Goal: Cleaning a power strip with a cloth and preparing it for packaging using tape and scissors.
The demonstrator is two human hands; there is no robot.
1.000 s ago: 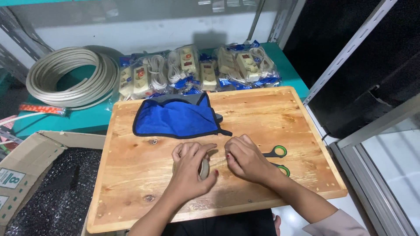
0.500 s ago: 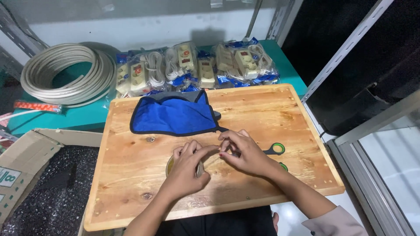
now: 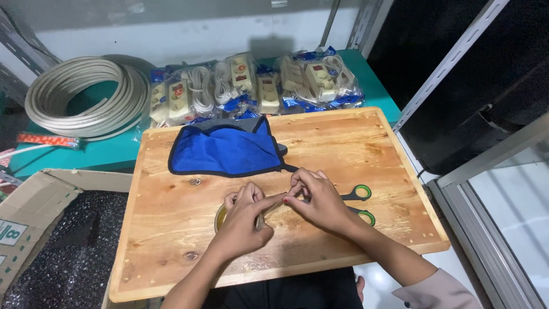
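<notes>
One pale wooden board (image 3: 343, 143) on a teal shelf (image 3: 103, 154); left hand (image 3: 243, 220) clamped on one clear tape roll (image 3: 221, 216), right hand (image 3: 320, 200) fingertips pinched together on its strip, one pair of green-handled scissors (image 3: 360, 200) just beyond them.

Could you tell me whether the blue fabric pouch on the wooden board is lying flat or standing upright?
Lying flat: the blue fabric pouch is spread against the wooden board.

There are two hands (image 3: 243, 220), one tape roll (image 3: 219, 216), one pair of scissors (image 3: 357, 201), one blue pouch (image 3: 226, 150), one cable coil (image 3: 80, 97) and one wooden board (image 3: 343, 143).
</notes>
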